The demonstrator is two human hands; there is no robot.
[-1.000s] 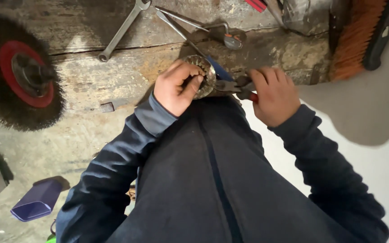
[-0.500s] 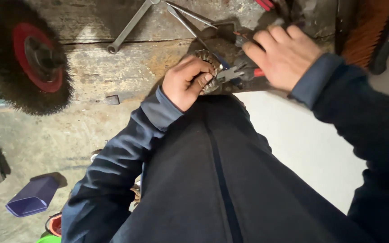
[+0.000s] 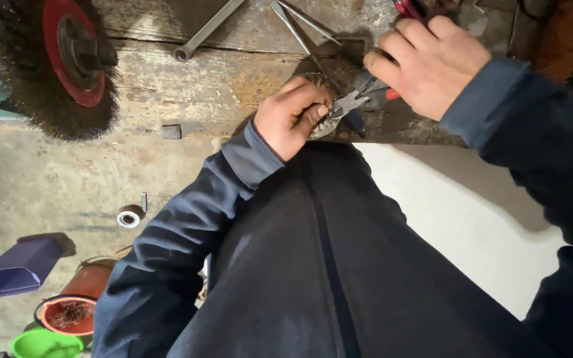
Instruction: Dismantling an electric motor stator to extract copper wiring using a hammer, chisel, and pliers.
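One round metal part (image 3: 321, 116) with a toothed edge rests against the front edge of the wooden table (image 3: 187, 86), at about 12 o'clock from the person's lap. The left hand (image 3: 291, 118) closes around it from 8 o'clock, thumb and fingers (image 3: 313, 113) curled over its rim so most of the part is hidden. One pair of pliers (image 3: 356, 101) with red handles is gripped in the right hand (image 3: 430, 61), which sits at 2 o'clock from the part; the fingers are wrapped tight round the handles, and the plier nose points down to 8 o'clock and meets the part's edge just beside the left thumb. Whether the nose actually bites the metal cannot be told. On the table, at 11 o'clock from the part, lies one long socket wrench (image 3: 208, 30), and two thin metal rods (image 3: 306, 23) cross at 12 o'clock. One wire brush wheel (image 3: 54, 66) with a red hub stands at 9 o'clock, far left. On the floor at 7 o'clock are one small bearing (image 3: 128, 217), one blue box (image 3: 18, 265), one red bowl (image 3: 66, 313) and one green bowl (image 3: 44, 345).
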